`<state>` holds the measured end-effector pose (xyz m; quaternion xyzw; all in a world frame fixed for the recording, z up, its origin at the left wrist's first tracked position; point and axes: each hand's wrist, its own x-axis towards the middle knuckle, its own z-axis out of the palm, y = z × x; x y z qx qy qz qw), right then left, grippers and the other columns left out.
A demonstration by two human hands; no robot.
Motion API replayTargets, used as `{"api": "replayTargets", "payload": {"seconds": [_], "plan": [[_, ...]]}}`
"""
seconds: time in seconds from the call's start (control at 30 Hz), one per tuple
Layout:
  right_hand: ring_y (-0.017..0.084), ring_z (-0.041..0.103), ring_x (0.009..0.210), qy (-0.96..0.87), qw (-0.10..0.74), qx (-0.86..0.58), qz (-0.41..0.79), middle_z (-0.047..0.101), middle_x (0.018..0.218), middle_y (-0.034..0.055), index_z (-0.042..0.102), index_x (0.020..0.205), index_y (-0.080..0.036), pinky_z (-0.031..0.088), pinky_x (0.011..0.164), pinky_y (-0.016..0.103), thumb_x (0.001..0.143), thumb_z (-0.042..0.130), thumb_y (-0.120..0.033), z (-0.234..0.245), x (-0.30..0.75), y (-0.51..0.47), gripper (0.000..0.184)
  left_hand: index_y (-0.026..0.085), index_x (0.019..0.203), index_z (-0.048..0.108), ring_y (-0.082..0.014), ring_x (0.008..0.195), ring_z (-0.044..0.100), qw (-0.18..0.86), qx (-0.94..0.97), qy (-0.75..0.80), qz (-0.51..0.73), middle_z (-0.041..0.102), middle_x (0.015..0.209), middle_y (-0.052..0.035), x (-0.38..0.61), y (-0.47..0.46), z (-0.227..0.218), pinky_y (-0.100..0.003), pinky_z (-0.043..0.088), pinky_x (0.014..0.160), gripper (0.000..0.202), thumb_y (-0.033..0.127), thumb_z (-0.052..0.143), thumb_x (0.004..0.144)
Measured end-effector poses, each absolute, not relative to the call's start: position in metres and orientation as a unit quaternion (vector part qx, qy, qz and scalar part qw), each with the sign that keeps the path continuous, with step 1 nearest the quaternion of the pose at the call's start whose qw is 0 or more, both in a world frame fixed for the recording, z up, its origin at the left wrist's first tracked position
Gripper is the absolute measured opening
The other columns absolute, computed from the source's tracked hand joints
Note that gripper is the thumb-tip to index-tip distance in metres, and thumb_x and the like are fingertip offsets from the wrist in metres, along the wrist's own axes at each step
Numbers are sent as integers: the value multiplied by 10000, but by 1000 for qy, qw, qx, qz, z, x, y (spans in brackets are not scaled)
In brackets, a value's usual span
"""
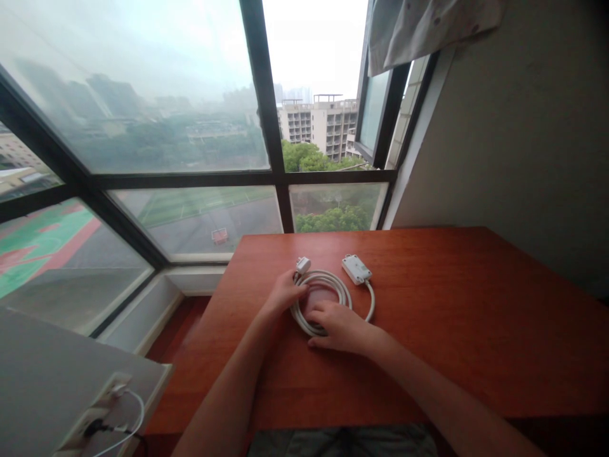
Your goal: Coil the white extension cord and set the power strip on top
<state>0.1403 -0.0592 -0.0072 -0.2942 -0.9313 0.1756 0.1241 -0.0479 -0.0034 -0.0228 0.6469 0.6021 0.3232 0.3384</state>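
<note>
A white power cable (339, 289) lies coiled in a ring on the reddish-brown wooden table (476, 317). Its plug (302, 264) sticks out at the coil's far left, and a white socket block (356, 268) lies at the far right. My left hand (285, 291) rests against the coil's left side just below the plug, fingers curled on the cable. My right hand (340, 327) lies flat over the near part of the coil, fingers stretched out, pressing it to the table.
Large windows with black frames (266, 127) stand beyond the table's far edge. A grey wall (523, 127) runs along the right. At lower left, a wall socket panel (95, 412) has a white cable plugged in. A cloth (428, 25) hangs at top right.
</note>
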Motion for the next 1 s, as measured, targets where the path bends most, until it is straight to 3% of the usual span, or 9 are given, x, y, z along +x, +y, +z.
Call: {"api": "replayTargets", "payload": {"seconds": [0.2, 0.4, 0.6, 0.73, 0.83, 0.9, 1.0], "plan": [[210, 593, 868, -936, 115, -315, 101, 637, 928, 83, 634, 913, -157, 447, 773, 306, 833, 629, -409, -16, 130, -60, 265, 138, 908, 640, -165, 717, 586, 270, 672, 629, 281, 671, 804, -31, -48, -9, -14, -226, 425, 632, 257, 185, 606, 658], [218, 590, 891, -912, 155, -368, 93, 635, 961, 98, 598, 928, -150, 463, 789, 321, 892, 562, -380, -21, 120, -66, 236, 136, 956, 613, -250, 853, 641, 141, 690, 691, 163, 689, 925, -130, -40, -18, -3, -292, 434, 718, 216, 241, 520, 792], [248, 535, 1000, -934, 168, -302, 87, 593, 1064, 106, 566, 1079, -145, 441, 898, 381, 845, 608, -316, -12, 139, -75, 292, 153, 1002, 596, -238, 960, 639, 152, 717, 661, 161, 689, 1008, -122, -43, -18, -4, -284, 438, 811, 252, 125, 460, 793], [231, 525, 1004, -939, 163, -287, 93, 576, 1062, 86, 600, 1016, -174, 423, 913, 374, 848, 592, -260, -11, 154, -74, 189, 137, 1114, 570, -227, 1047, 605, 179, 727, 639, 178, 663, 1090, -131, -42, -15, -4, -281, 429, 874, 370, 72, 443, 772], [223, 537, 988, -936, 161, -294, 110, 585, 1038, 81, 612, 993, -179, 433, 897, 357, 859, 594, -326, -9, 154, -71, 199, 117, 1135, 562, -229, 1078, 581, 136, 730, 654, 145, 638, 1110, -146, -36, -16, -1, -292, 413, 910, 402, 49, 441, 758], [208, 552, 975, -923, 164, -328, 119, 594, 1023, 76, 616, 968, -185, 444, 883, 331, 887, 558, -350, -5, 151, -64, 193, 107, 1101, 571, -233, 1068, 573, 95, 735, 664, 102, 620, 1106, -158, -31, -19, 3, -304, 405, 922, 361, 60, 447, 765], [222, 557, 1001, -869, 160, -463, 62, 604, 1023, 112, 613, 973, -159, 450, 889, 332, 914, 499, -267, 4, 148, -47, 168, 109, 1104, 564, -251, 1051, 572, 57, 718, 691, 54, 591, 1115, -176, -29, -24, 11, -328, 427, 890, 314, 154, 465, 809]]}}
